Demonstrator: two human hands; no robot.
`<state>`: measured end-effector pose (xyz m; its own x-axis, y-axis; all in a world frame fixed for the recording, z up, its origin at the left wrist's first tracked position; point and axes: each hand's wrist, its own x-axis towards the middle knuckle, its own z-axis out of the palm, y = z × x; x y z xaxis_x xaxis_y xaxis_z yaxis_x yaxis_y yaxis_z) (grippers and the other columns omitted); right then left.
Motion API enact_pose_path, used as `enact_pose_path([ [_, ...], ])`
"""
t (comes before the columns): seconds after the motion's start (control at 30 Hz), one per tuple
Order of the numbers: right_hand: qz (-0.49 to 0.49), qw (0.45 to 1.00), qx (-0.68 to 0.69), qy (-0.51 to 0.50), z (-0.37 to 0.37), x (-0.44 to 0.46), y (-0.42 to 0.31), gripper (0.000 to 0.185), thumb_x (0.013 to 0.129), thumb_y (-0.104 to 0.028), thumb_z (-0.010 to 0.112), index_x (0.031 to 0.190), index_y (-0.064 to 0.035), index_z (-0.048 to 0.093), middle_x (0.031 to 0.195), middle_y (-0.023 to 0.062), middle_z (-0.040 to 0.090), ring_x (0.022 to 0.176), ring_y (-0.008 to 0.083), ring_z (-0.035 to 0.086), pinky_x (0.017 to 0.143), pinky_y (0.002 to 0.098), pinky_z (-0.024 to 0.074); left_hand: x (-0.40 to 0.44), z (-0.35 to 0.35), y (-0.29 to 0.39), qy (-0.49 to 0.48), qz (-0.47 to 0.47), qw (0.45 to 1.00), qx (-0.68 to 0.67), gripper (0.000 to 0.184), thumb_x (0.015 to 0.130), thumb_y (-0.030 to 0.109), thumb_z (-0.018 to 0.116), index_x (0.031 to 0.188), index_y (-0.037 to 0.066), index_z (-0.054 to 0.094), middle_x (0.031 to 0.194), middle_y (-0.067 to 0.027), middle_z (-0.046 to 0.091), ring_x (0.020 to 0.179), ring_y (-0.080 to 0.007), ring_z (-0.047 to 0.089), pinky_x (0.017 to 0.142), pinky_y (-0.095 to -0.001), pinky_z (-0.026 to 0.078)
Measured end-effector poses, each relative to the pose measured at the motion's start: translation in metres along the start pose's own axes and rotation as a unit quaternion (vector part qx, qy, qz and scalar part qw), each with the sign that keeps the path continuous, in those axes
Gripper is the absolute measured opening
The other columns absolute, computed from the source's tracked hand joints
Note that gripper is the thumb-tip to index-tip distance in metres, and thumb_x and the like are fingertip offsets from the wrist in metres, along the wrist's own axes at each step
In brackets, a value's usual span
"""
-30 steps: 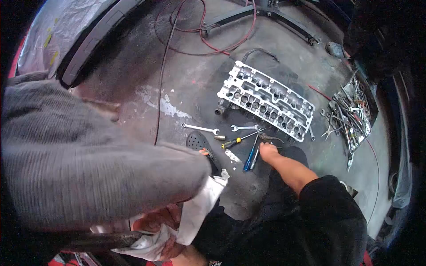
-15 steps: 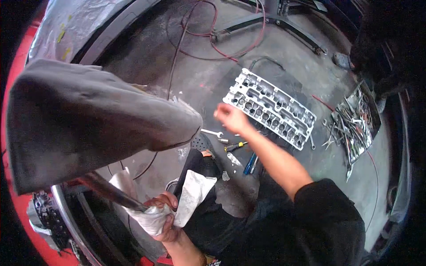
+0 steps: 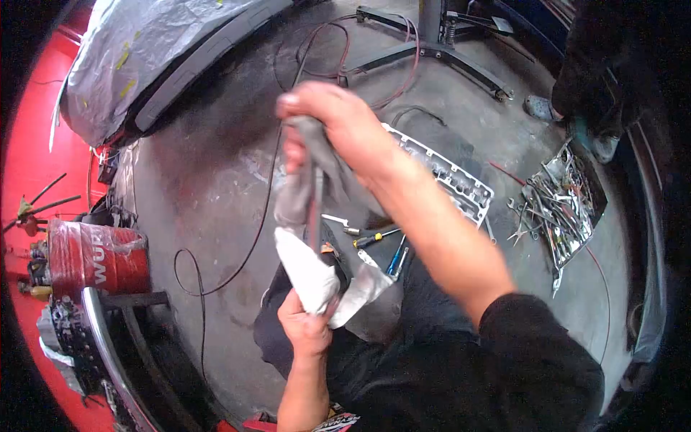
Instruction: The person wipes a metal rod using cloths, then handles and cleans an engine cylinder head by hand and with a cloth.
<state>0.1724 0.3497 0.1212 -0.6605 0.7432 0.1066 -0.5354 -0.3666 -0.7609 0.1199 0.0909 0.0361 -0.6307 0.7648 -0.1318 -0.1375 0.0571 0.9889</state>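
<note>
My left hand (image 3: 309, 327) is closed around a white cloth (image 3: 306, 277), whose loose corner hangs to the right. A dark, reddish rod-like piece (image 3: 314, 216) rises from the white cloth; motion blur hides its exact kind. Above it, my right hand (image 3: 327, 126) grips a bunched grey cloth (image 3: 324, 158) that drapes down along the rod. Partly behind my right forearm lies a metal cylinder head (image 3: 461, 183) on the floor. Close below are a wrench (image 3: 334, 219), a socket (image 3: 351, 232), a yellow-and-black screwdriver (image 3: 368, 240) and a blue-handled tool (image 3: 395, 261).
At right, a tray (image 3: 599, 205) holds a heap of tools. A person's shoe (image 3: 541, 108) shows behind it. A red drum (image 3: 122, 263) stands left beside a metal bar (image 3: 108, 345). Hoses (image 3: 248, 252) cross the floor towards a stand's leg (image 3: 468, 66).
My right hand has moved left and up from beside the cylinder head and taken hold of the grey cloth. That cloth has come away from the left foreground. The view has shifted, showing the red drum.
</note>
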Motion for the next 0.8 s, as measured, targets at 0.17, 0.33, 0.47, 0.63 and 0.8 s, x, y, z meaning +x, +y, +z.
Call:
enact_pose_path([
  [0.17, 0.160, 0.956, 0.149, 0.198, -0.097, -0.059, 0.146, 0.020, 0.091, -0.028, 0.054, 0.084, -0.0094, 0.052, 0.068, 0.0053, 0.057, 0.065, 0.0232, 0.062, 0.068, 0.0374, 0.0533, -0.015, 0.006, -0.034, -0.007, -0.080, 0.996, 0.049, 0.035, 0.076, -0.005, 0.066, 0.111, -0.003, 0.060, 0.098, -0.0064, 0.066, 0.084, -0.0132, 0.062, 0.076, -0.0262, 0.049],
  [0.33, 0.315, 0.883, 0.207, 0.278, -0.124, -0.106, 0.212, 0.020, 0.087, -0.028, 0.058, 0.085, -0.0091, 0.051, 0.070, 0.0047, 0.057, 0.072, 0.0237, 0.064, 0.067, 0.0378, 0.0546, -0.006, 0.008, -0.073, 0.003, -0.170, 0.974, 0.153, 0.020, 0.081, -0.002, 0.068, 0.100, -0.004, 0.062, 0.091, -0.0051, 0.066, 0.080, -0.0105, 0.060, 0.072, -0.0245, 0.048],
  [0.47, 0.305, 0.862, 0.255, 0.314, -0.138, -0.104, 0.234, 0.016, 0.085, -0.025, 0.058, 0.081, -0.0106, 0.052, 0.064, 0.0004, 0.050, 0.056, 0.0149, 0.052, 0.056, 0.0316, 0.0477, 0.003, 0.022, -0.089, 0.002, -0.139, 0.970, 0.198, 0.018, 0.081, -0.001, 0.068, 0.097, -0.003, 0.061, 0.092, -0.0065, 0.067, 0.082, -0.0119, 0.061, 0.076, -0.0260, 0.048],
  [0.63, 0.289, 0.859, 0.234, 0.352, -0.130, -0.091, 0.228, 0.015, 0.084, -0.024, 0.058, 0.076, -0.0137, 0.049, 0.059, -0.0024, 0.045, 0.049, 0.0116, 0.043, 0.049, 0.0309, 0.0433, 0.010, 0.028, -0.088, 0.021, -0.174, 0.973, 0.151, 0.023, 0.081, -0.002, 0.068, 0.103, -0.003, 0.061, 0.095, -0.0075, 0.067, 0.086, -0.0128, 0.062, 0.078, -0.0270, 0.048],
  [0.8, 0.268, 0.863, 0.213, 0.373, -0.132, -0.085, 0.249, 0.020, 0.084, -0.024, 0.059, 0.072, -0.0153, 0.046, 0.057, -0.0035, 0.043, 0.045, 0.0114, 0.042, 0.045, 0.0328, 0.0437, 0.015, 0.031, -0.077, 0.017, -0.168, 0.968, 0.184, 0.030, 0.081, -0.003, 0.066, 0.110, -0.005, 0.060, 0.101, -0.0088, 0.067, 0.091, -0.0138, 0.062, 0.082, -0.0275, 0.048],
])
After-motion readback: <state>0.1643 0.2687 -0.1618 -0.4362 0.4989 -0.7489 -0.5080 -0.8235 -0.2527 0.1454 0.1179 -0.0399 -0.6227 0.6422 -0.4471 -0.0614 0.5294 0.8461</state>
